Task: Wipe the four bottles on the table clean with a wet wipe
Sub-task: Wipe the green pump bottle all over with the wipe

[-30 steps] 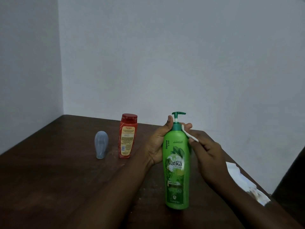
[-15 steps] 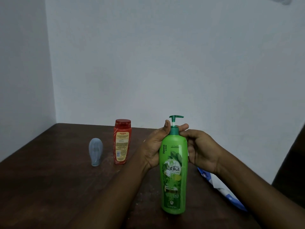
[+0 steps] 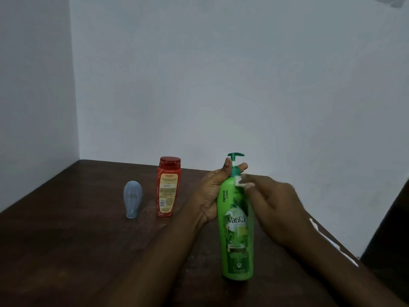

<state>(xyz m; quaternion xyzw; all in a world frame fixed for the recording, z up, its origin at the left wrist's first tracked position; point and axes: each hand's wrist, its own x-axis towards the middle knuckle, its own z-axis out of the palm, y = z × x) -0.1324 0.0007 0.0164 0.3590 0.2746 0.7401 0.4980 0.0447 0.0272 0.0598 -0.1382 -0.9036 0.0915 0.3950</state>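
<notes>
My left hand (image 3: 212, 191) grips green bottle (image 3: 235, 229) at neck; bottle upright, toward table (image 3: 66, 240) right edge. My right hand (image 3: 272, 209) pinches wet wipe (image 3: 238, 181) on its shoulder. Step: wiping this bottle. Next probably: drag wipe down body, keeping bottle steady.

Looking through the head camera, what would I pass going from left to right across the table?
Grey bottle → red bottle → left hand → green pump bottle, which that hand grips → right hand, pinching a white wipe → white packet at far right.
</notes>
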